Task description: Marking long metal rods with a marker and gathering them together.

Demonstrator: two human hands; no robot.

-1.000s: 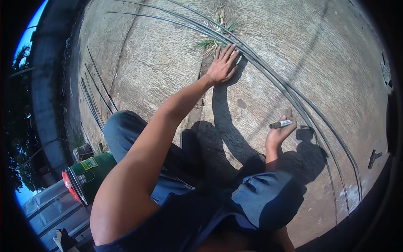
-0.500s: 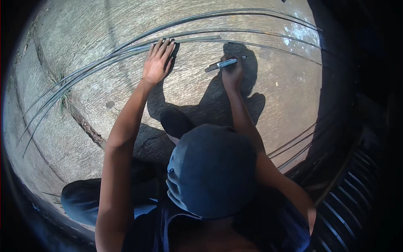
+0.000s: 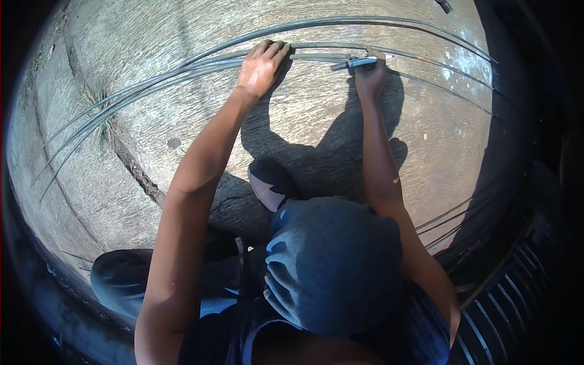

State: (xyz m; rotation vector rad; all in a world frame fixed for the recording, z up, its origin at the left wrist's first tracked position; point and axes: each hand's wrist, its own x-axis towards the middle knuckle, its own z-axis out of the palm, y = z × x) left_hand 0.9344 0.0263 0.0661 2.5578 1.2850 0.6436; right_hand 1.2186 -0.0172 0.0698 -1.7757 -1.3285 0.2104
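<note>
The left hand [image 3: 261,67] is resting over the rods [image 3: 319,57] beneath it, presumably steadying them, any grip being hidden, while the right hand [image 3: 370,78], farther along them, is clasping a marker [image 3: 359,62].

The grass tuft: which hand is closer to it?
Left. The left hand, at the rods, is right of the grass tuft; the right hand, holding the marker, is farther right.

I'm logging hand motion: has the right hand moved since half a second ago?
Yes: the right hand has moved up and rightward in view, judged against the grass clump.
</note>
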